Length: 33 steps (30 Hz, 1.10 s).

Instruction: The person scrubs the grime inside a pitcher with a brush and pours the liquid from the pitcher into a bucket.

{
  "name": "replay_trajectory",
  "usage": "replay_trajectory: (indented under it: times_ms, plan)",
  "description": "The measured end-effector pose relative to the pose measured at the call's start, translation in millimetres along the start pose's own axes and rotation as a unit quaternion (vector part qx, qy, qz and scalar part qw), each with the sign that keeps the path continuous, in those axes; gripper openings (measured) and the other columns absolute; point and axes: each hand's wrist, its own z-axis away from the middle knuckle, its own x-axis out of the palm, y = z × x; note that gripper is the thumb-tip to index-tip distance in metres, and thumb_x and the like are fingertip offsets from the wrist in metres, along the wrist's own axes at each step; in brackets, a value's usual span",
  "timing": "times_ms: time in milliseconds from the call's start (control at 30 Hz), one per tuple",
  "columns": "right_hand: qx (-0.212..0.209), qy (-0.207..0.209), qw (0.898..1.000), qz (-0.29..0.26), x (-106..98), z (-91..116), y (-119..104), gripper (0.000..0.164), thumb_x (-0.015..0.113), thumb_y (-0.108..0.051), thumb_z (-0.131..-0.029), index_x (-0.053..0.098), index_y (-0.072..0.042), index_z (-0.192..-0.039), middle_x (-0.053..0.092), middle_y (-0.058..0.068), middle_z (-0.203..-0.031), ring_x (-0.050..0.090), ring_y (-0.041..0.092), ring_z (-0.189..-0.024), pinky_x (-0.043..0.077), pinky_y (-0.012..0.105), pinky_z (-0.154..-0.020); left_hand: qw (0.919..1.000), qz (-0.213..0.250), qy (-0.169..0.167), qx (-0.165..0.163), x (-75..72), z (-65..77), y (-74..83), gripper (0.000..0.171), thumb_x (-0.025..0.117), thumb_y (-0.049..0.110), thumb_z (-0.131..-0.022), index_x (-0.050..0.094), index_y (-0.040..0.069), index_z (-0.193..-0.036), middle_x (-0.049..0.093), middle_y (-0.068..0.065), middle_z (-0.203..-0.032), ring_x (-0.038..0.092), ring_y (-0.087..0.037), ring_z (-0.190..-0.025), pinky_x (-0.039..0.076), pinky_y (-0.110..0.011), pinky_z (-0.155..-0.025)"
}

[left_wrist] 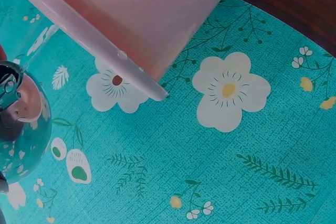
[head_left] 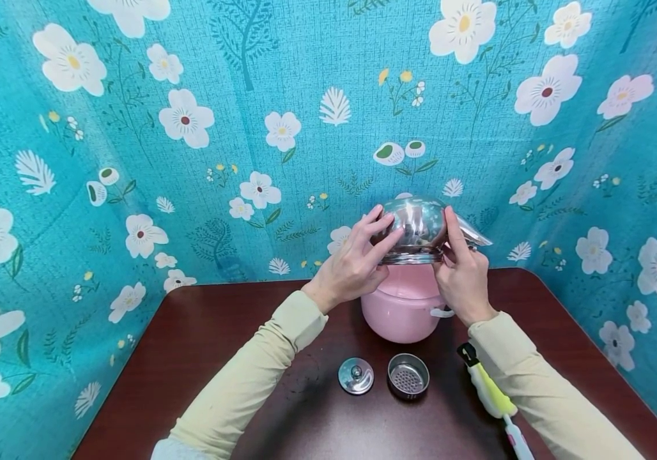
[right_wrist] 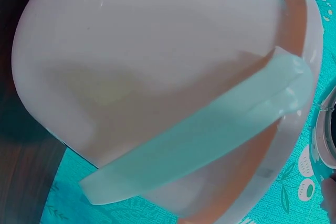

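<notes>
A shiny metal teapot (head_left: 415, 223) is held up over a pink bucket (head_left: 400, 319), tipped over so that its spout slants down to the right. My left hand (head_left: 357, 255) grips its left side, fingers spread over the rounded body. On the right side my right hand (head_left: 462, 278) holds it, one finger up along the body near the spout; part of that grip is hidden. The teapot's dark opening (left_wrist: 10, 93) shows at the edge of the left wrist view. In the right wrist view the bucket's pale handle (right_wrist: 199, 129) crosses its wall.
A round metal lid (head_left: 356, 375) and a metal strainer cup (head_left: 408, 375) with a perforated bottom lie on the dark wooden table (head_left: 190, 351) before the bucket. A yellow-and-white long-handled brush (head_left: 492, 390) lies beside my right forearm. A blue flowered cloth (head_left: 305, 160) hangs behind.
</notes>
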Motion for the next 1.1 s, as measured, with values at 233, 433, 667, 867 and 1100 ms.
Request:
replay_trajectory:
  times_ms: [233,433,667,867,1100]
  plan:
    - [-0.007,0.009,1.0,0.003,-0.5,-0.6,-0.2,0.08,0.06,0.013,-0.074,0.043,-0.016,-0.147,0.064,0.022,-0.069,0.054,0.022,-0.05,0.042,0.023,-0.052,0.9999,-0.002,0.011,0.009,-0.5,-1.5,0.3,0.054,0.063,0.007,-0.08,0.048,-0.004,-0.13,0.042,-0.026,-0.134,0.041,-0.046,-0.133,0.035,-0.042,-0.113]
    - [-0.006,0.01,1.0,0.006,-0.7,-0.8,0.7,0.078,0.06,0.009,-0.076,0.042,-0.017,-0.147,0.065,0.023,-0.072,0.056,0.024,-0.051,0.044,0.03,-0.052,0.9998,-0.002,0.013,0.014,-1.2,-2.4,0.6,0.054,0.064,0.007,-0.08,0.048,-0.005,-0.13,0.042,-0.026,-0.135,0.04,-0.047,-0.132,0.034,-0.043,-0.114]
    - [-0.018,0.022,1.0,0.005,-0.2,0.5,0.9,0.077,0.059,0.009,-0.077,0.042,-0.017,-0.147,0.063,0.022,-0.069,0.051,0.024,-0.047,0.037,0.026,-0.05,0.9996,-0.007,0.018,0.022,-2.0,-2.6,1.8,0.056,0.065,0.008,-0.08,0.045,-0.003,-0.132,0.042,-0.026,-0.135,0.041,-0.047,-0.132,0.035,-0.044,-0.113]
    - [-0.021,0.041,0.999,-0.002,1.4,1.3,0.6,0.079,0.058,0.011,-0.075,0.043,-0.019,-0.147,0.057,0.019,-0.058,0.043,0.022,-0.044,0.029,0.025,-0.049,0.9995,-0.004,0.021,0.025,-1.3,-1.5,1.5,0.06,0.066,0.009,-0.08,0.042,-0.001,-0.134,0.04,-0.026,-0.135,0.04,-0.047,-0.133,0.034,-0.045,-0.113]
    - [-0.026,0.048,0.999,-0.001,2.1,1.9,0.9,0.081,0.058,0.011,-0.075,0.043,-0.022,-0.147,0.056,0.018,-0.057,0.043,0.022,-0.043,0.029,0.028,-0.047,0.9994,0.004,0.021,0.026,-0.3,-0.6,0.6,0.058,0.065,0.007,-0.079,0.045,0.0,-0.133,0.039,-0.027,-0.136,0.039,-0.047,-0.133,0.034,-0.045,-0.113]
